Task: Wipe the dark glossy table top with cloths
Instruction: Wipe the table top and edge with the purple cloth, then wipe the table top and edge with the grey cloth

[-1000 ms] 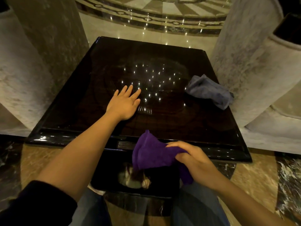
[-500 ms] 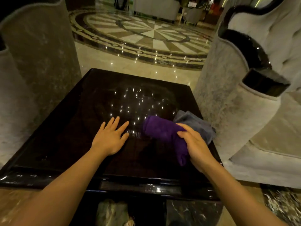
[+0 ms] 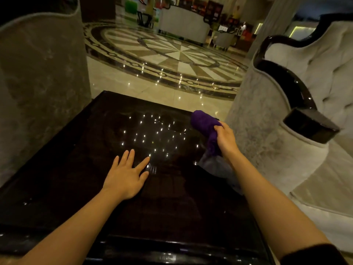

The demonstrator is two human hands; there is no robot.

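The dark glossy table top [image 3: 80, 169] fills the lower half of the head view, with small ceiling lights mirrored in its middle. My left hand [image 3: 127, 175] lies flat on it with the fingers spread, holding nothing. My right hand [image 3: 226, 139] grips a purple cloth [image 3: 205, 124] near the table's far right corner; the cloth's bunched end points away from me and a tail hangs below my fist. A grey cloth [image 3: 215, 165] lies on the right edge, partly hidden under my right forearm.
A pale upholstered armchair [image 3: 305, 104] with a dark glossy frame stands close to the table's right side. Another upholstered chair back [image 3: 38, 77] rises on the left. Beyond the far edge stretches a polished patterned marble floor [image 3: 168, 60].
My right hand carried the purple cloth from below the near edge up and across to the far right corner. The left hand stayed flat on the table. The view tilted upward.
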